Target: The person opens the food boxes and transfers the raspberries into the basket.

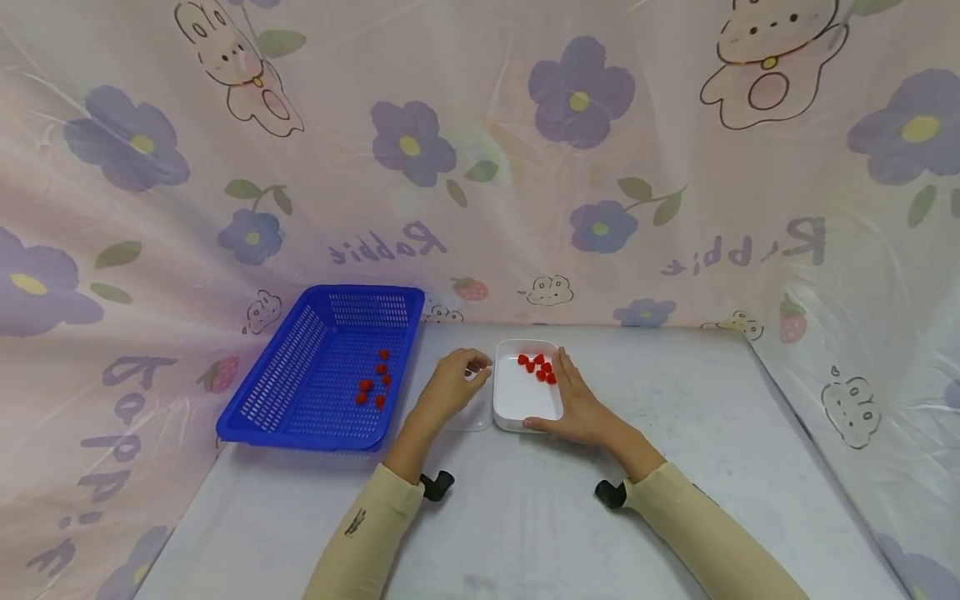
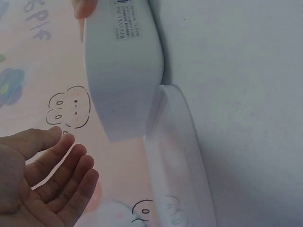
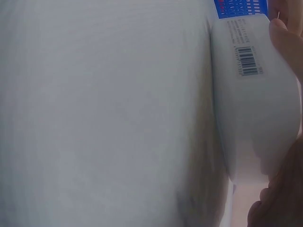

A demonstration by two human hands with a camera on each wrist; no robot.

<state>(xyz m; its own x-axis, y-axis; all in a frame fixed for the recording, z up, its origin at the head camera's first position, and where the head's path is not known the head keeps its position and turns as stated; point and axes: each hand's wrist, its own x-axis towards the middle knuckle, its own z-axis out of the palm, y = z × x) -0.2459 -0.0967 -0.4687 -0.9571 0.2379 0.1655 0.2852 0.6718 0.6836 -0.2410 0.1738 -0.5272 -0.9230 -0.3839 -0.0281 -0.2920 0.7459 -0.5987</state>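
Note:
My right hand [image 1: 588, 414] grips a white rectangular box [image 1: 528, 408] from its right side, thumb at the near edge and fingers along the far right. Several small red berry-like pieces [image 1: 540, 375] lie inside toward the back right. Just left of the box is my left hand [image 1: 455, 383], fingers loosely curved with thumb and index tips close together. Nothing shows between them in the left wrist view, where the hand [image 2: 52, 175] is apart from the box. A clear lid [image 2: 177, 146] lies against the box's left side, partly under my left hand in the head view.
A blue perforated basket [image 1: 300, 358] stands at the left, with several red berry-like pieces [image 1: 365, 385] in its right part. The white table [image 1: 540, 517] ends at a curtain [image 1: 510, 192] printed with flowers and rabbits, behind and at both sides.

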